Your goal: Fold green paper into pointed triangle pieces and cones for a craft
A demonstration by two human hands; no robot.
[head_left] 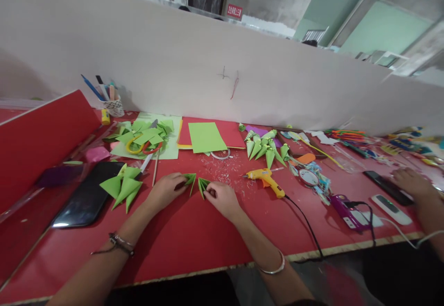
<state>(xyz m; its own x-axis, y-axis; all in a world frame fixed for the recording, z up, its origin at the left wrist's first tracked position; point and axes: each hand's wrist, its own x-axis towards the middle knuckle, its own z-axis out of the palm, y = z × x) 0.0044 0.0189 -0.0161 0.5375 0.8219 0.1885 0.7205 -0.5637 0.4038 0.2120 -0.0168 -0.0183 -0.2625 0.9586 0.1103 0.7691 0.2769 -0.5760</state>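
My left hand (169,190) pinches a folded green paper piece (189,182) just above the red tabletop. Close beside it, my right hand (222,198) is closed on another folded green paper piece (202,186). A narrow gap separates the two pieces. To the left, a small pile of green paper cones (125,188) rests partly over a black phone (85,199). Beyond my hands lies a flat green paper sheet (207,137) on a stack of red paper (236,132). A yellow glue gun (267,180) lies to the right of my right hand.
Green paper scraps and scissors (147,145) lie at the back left, near a pen cup (114,105). Finished green cones (265,148) sit at the back right. A purple power strip (347,213) trails cables. Another person's hand (411,182) is at the far right, by a dark phone (386,186).
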